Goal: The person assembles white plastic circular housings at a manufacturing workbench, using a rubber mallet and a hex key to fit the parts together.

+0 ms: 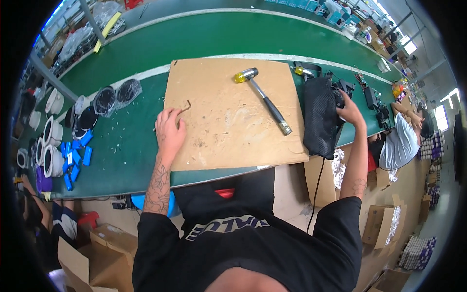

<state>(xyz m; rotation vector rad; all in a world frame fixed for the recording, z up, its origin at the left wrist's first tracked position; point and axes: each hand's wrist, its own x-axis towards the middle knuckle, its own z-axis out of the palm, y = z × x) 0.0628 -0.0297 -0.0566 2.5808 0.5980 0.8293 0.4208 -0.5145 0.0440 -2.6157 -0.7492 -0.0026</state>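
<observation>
My left hand [170, 129] rests at the left edge of a brown cardboard sheet [209, 146], fingers bent over the end of a small L-shaped hex key [187, 105]. The rest of the key is hidden under the fingers. To the right, my right hand [351, 111] reaches into black parts and adapters [344, 88] beside a long black mesh pouch [318, 114]. Its thumb and fingers curl around something dark that I cannot make out. On the cardboard lies a hammer [266, 100] with a yellow-and-metal head and a black grip.
Another yellow-headed hammer [304, 72] lies behind the pouch. White rings [52, 160], blue blocks [75, 158] and bagged round parts [104, 101] crowd the left of the green bench [126, 155]. Open cartons [104, 253] stand below. A person [401, 146] sits at the right.
</observation>
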